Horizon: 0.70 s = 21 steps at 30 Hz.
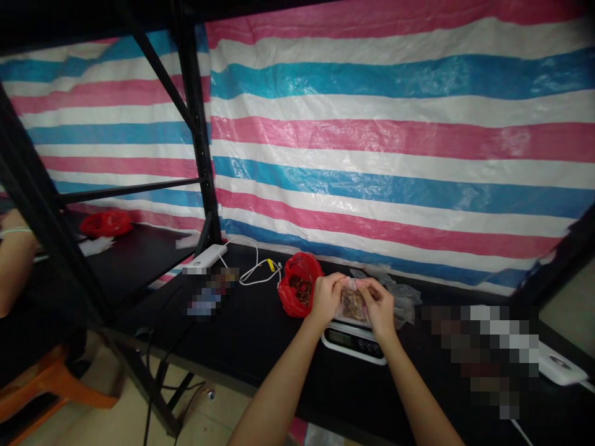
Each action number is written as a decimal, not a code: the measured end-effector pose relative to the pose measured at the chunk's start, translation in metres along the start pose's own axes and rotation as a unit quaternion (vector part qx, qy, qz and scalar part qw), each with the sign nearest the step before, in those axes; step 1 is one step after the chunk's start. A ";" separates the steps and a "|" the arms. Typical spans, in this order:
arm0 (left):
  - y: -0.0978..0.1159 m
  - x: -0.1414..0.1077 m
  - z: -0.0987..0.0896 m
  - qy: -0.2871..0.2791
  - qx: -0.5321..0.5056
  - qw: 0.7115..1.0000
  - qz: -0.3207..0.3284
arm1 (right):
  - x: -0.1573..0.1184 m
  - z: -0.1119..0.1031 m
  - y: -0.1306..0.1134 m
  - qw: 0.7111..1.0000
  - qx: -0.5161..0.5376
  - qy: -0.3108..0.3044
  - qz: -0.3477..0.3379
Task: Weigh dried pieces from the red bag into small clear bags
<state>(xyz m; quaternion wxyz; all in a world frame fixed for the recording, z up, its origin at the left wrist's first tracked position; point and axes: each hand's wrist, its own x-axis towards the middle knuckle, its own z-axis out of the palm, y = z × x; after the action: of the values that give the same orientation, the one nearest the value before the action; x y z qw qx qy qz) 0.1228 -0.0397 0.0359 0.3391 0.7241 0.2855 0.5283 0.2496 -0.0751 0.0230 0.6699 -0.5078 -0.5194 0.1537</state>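
Note:
My left hand and my right hand pinch the top edges of a small clear plastic bag holding brown pieces, possibly dried food. The bag rests on a white digital kitchen scale, whose dark display faces me. Just left of my left hand, an open red plastic bag holds similar brown pieces. Crumpled clear plastic lies beyond my right hand.
A black tabletop carries a white power bank with a white cable. Blurred patches hide items on both sides. Another person's arm and a red bag are at left, beyond a black shelf post.

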 end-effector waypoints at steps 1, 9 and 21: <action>0.000 0.000 0.000 -0.012 -0.046 0.999 -0.015 | 0.000 0.000 -0.001 1.000 0.004 0.012 0.001; -0.004 -0.012 0.001 -0.110 -0.191 0.972 -0.077 | 0.000 -0.004 -0.010 1.000 0.009 0.022 0.008; -0.010 -0.059 -0.169 -0.013 -0.106 0.973 -0.205 | 0.009 -0.015 -0.004 0.996 0.051 0.067 0.041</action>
<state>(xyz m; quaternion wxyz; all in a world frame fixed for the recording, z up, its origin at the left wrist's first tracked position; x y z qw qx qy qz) -0.0560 -0.0476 0.0303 0.5189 0.6169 0.3659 0.4650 0.2648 -0.0778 0.0325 0.7213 -0.5029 -0.4437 0.1729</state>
